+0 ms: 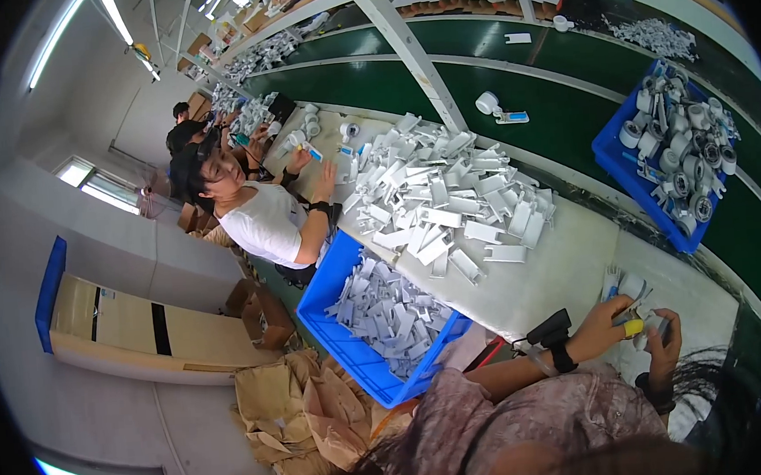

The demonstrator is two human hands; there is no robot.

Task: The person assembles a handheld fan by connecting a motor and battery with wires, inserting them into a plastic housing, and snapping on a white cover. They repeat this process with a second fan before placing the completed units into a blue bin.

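At the lower right, my left hand point(597, 332) is closed, with a yellow cover on one fingertip and a black band at the wrist. Facing it, my right hand point(664, 346) has its fingers curled round a small white plastic part point(653, 324). Both hands meet at this part, and the fingers hide much of it. Just beyond them, more white pieces point(633, 285) lie on the pale worktable point(568, 264). A large heap of white plastic housings point(448, 193) covers the table farther left.
A blue crate point(354, 367) of white parts stands against the table's near side. Another blue crate point(608, 146), full of round white assemblies, sits on the green conveyor point(559, 137). A co-worker point(260, 219) handles parts at the far left. Brown sacks point(277, 403) lie below.
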